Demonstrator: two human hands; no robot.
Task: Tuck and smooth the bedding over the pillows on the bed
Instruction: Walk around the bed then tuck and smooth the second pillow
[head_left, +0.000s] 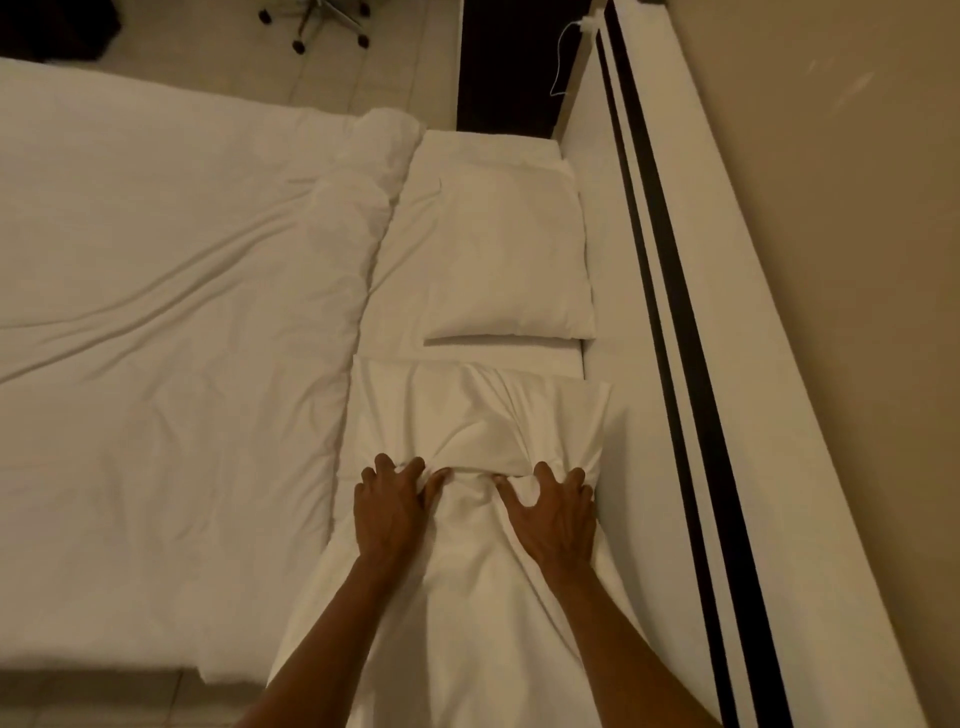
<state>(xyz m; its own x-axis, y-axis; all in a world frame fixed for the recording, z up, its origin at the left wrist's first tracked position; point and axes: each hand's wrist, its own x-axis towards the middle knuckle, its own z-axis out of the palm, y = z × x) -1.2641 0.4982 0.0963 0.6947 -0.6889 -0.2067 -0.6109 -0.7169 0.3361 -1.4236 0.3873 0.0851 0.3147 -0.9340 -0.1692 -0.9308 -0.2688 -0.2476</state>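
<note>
A white sheet (467, 415) lies crumpled over the near pillow at the head of the bed. My left hand (389, 506) and my right hand (556, 514) rest side by side on it, fingers spread and curled into the bunched folds between them. Beyond the hands a second white pillow (509, 249) lies uncovered against the headboard. A thick white duvet (171, 291) covers the rest of the bed to the left, its rolled edge running beside the pillows.
A white headboard (727, 322) with two black stripes runs along the right, with a beige wall behind it. A dark bedside unit (509, 67) with a white cord stands past the far pillow. A wheeled chair base (317, 23) sits on the tiled floor at the top.
</note>
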